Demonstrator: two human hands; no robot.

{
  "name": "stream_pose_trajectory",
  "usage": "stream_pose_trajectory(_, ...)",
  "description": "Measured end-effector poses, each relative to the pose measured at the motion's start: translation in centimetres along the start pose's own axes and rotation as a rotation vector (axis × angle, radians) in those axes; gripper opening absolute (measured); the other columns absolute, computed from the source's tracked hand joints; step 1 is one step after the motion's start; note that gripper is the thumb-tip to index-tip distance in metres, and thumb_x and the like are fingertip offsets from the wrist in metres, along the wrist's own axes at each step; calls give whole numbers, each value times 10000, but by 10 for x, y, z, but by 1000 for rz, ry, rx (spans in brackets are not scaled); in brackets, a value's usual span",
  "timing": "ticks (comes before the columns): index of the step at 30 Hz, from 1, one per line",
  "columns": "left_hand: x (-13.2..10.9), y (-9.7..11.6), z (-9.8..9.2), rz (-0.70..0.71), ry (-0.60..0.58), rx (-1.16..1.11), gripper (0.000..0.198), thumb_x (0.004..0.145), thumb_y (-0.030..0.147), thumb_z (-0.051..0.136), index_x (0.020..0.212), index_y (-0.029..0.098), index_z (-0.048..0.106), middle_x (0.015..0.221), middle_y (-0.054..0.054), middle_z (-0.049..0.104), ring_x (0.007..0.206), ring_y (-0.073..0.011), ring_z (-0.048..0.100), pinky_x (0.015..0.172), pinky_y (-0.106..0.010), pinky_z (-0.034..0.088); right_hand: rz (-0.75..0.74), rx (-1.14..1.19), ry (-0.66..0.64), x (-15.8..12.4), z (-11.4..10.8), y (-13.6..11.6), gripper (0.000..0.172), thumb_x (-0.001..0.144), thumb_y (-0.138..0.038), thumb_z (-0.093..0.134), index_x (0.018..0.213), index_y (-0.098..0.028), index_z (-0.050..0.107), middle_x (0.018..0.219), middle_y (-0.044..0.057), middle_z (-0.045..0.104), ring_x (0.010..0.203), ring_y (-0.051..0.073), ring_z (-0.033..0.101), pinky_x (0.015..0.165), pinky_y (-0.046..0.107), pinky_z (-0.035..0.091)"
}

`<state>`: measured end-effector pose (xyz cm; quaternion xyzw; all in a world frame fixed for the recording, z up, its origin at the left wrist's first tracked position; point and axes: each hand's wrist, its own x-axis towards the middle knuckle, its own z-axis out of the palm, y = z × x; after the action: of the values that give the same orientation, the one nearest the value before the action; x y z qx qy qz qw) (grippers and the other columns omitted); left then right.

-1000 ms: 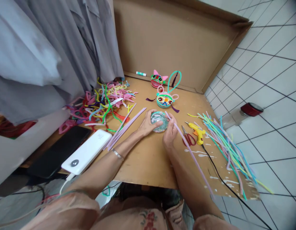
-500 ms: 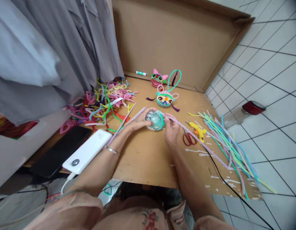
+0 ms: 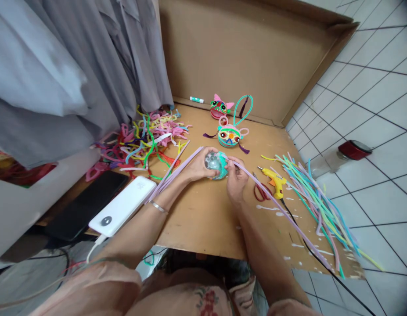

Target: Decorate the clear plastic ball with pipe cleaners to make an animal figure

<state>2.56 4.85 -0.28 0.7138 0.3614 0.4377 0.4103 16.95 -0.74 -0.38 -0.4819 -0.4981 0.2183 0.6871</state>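
Observation:
My left hand [image 3: 196, 166] cups a small round ball [image 3: 215, 164] with a clear face and teal pipe cleaner wound round its rim. My right hand [image 3: 236, 177] pinches a long lilac pipe cleaner [image 3: 282, 213] against the ball's right side; the pipe cleaner trails down to the right across the cardboard sheet [image 3: 203, 210]. Both hands are closed, held just above the cardboard.
Two finished pipe-cleaner figures [image 3: 230, 135] stand behind the hands. Red scissors [image 3: 261, 192] and a yellow glue gun [image 3: 276, 181] lie right, beside straight pipe cleaners [image 3: 318, 206]. A tangled pile [image 3: 147, 138], lilac stems [image 3: 172, 173], a white power bank [image 3: 124, 206] and a phone [image 3: 81, 206] lie left.
The ball has been turned in my left hand so its rim faces right. My right hand has shifted up along the lilac pipe cleaner, whose tail swung further right.

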Motion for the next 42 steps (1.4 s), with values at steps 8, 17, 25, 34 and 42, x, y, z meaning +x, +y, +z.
stream_pose_trajectory(8, 2, 0, -6, 68, -22, 107, 666, 559, 300, 743, 1186, 198, 543, 1244, -82, 526, 1231, -302, 499, 1107, -468, 391, -66, -20, -6, -1, -1, 3, 208, 902, -372, 559, 941, -196, 662, 906, 54, 697, 805, 175, 659, 765, 332, 541)
stream_pose_trajectory(17, 1, 3, -10, 68, -64, 135, 688, 619, 293, 646, 1287, 171, 533, 1339, -109, 502, 1283, -313, 474, 1149, -476, 357, -99, -81, -25, -3, -2, 1, 208, 928, -362, 539, 987, -198, 654, 934, 49, 720, 799, 158, 664, 745, 302, 542)
stream_pose_trajectory(25, 2, 0, -6, 146, -57, 176, 665, 625, 279, 654, 1274, 176, 550, 1338, -123, 490, 1318, -307, 456, 1167, -466, 338, -316, -223, -99, -2, -6, 6, 200, 964, -288, 486, 1016, -217, 666, 972, 60, 718, 928, 178, 680, 851, 343, 550)
stream_pose_trajectory(34, 1, 4, -5, 204, -60, 221, 634, 639, 260, 658, 1260, 192, 550, 1355, -117, 522, 1306, -299, 485, 1161, -481, 347, -457, -360, -46, -2, -3, -1, 216, 967, -240, 462, 983, -204, 675, 938, 83, 733, 886, 182, 694, 811, 343, 563)
stream_pose_trajectory(42, 0, 4, -2, 219, -46, 207, 638, 643, 248, 668, 1263, 189, 529, 1311, -106, 554, 1263, -283, 519, 1134, -453, 379, -493, -442, -91, 0, -10, 1, 223, 975, -224, 460, 1024, -198, 676, 985, 97, 729, 934, 181, 688, 858, 344, 557)
